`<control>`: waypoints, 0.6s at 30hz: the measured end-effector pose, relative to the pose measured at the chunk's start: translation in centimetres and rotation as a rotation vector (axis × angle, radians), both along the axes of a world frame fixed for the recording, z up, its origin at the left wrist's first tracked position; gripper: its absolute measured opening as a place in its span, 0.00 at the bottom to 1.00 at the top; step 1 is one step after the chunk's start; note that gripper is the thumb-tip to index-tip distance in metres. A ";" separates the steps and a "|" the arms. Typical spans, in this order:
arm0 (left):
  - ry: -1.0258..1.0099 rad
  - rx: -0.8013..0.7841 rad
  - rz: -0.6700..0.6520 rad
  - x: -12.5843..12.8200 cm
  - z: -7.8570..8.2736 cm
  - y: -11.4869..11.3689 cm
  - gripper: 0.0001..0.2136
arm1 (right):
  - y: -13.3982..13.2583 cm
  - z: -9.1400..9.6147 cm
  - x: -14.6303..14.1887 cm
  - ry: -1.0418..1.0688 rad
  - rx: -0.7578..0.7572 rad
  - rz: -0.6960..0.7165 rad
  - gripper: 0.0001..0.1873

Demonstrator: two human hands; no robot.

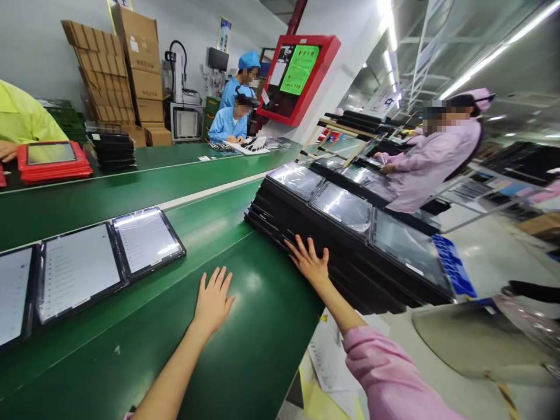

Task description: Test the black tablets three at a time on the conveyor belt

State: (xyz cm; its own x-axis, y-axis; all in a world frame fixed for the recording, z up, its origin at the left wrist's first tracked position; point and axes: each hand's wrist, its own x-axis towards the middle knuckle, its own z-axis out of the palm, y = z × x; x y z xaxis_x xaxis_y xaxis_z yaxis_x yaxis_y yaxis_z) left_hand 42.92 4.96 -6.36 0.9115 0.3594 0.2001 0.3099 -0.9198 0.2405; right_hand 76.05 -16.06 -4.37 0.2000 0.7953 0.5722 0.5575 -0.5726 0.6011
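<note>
My left hand (214,300) lies flat and open on the green table surface (245,350), fingers spread, holding nothing. My right hand (309,261) is open too, its fingers pressed against the near side of a tall stack of black trays (350,256) that carry wrapped tablets (343,207) on top. To the left of my left hand, three tablets in black sleeves (146,240) lie side by side on the green conveyor belt (131,192).
A person in pink (431,160) works at the far end of the tray stack. Two people in blue (230,119) sit beyond. A yellow sleeve (21,119) rests by red trays (52,162). Cardboard boxes (140,64) stand at the back left.
</note>
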 end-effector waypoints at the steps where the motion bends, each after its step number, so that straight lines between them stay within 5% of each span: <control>1: 0.003 0.000 0.000 -0.1 0.0 -0.1 0.26 | 0.0 -0.1 0.6 0.014 -0.005 -0.013 0.33; 11: 0.022 -0.045 -0.041 -1.1 -0.2 -0.2 0.27 | 0.7 -0.4 8.1 0.193 -0.047 -0.114 0.33; 18: -0.015 -0.067 -0.061 -2.7 -0.5 0.0 0.28 | 1.2 0.6 9.5 0.332 -0.037 -0.128 0.32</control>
